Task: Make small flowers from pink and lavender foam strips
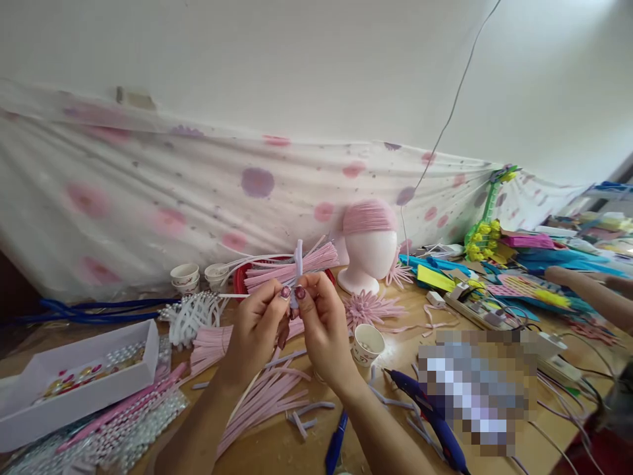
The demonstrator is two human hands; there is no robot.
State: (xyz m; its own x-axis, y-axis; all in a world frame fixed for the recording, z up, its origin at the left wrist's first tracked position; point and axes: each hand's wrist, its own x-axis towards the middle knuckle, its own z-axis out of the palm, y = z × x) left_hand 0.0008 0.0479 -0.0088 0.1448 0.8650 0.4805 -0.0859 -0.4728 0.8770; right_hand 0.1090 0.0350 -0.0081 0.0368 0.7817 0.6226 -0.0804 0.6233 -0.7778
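Close together above the table, my left hand point(261, 322) and my right hand point(322, 324) both pinch a pale lavender pipe cleaner point(299, 258). Its folded-looking end stands upright above my fingertips, and a short bit shows below them. Fingers hide the part in between. Under my hands lie loose pink pipe cleaners point(270, 402) and short lavender cut pieces point(304, 422). Behind them, a red tray point(240, 280) holds a bundle of pink pipe cleaners point(316, 260). A pink looped flower point(370, 309) lies to the right of my right hand.
A white foam head point(368, 254) with a pink-wrapped top stands behind. Nearby are a paper cup point(368, 346), a blue glue gun point(430, 412), a blue pen point(336, 443) and a power strip point(479, 313). A white box point(84, 396) sits left. Another person's arm point(588, 293) reaches in at right.
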